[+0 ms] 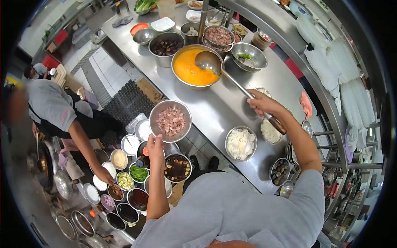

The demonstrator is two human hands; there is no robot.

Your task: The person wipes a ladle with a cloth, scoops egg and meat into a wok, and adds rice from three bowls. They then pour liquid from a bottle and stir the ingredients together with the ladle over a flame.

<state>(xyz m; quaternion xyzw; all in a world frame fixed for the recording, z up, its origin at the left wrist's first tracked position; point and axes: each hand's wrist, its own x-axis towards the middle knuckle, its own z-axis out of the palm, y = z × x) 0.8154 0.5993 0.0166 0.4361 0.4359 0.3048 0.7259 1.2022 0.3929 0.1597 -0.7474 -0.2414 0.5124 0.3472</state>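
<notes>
My right hand (262, 102) is wrapped round the long handle of a ladle (210, 62). The ladle's bowl rests in beaten egg (188, 68), inside a steel bowl (178, 78) on the counter. My left hand (155, 144) grips the rim of another steel bowl (187, 114) with diced pink meat (170, 120) in it. That bowl is held in the air beside the counter's edge, above the seasoning pots. Two bowls of white rice (241, 143) stand below my right forearm, one partly covered by it.
A co-worker (62, 103) at the left reaches a hand (102, 175) over several seasoning pots (137, 198). Behind the egg stand a pot of dark pieces (165, 46), a bowl of meat (218, 35) and a bowl with greens (249, 62). A metal shelf post (202, 20) rises there.
</notes>
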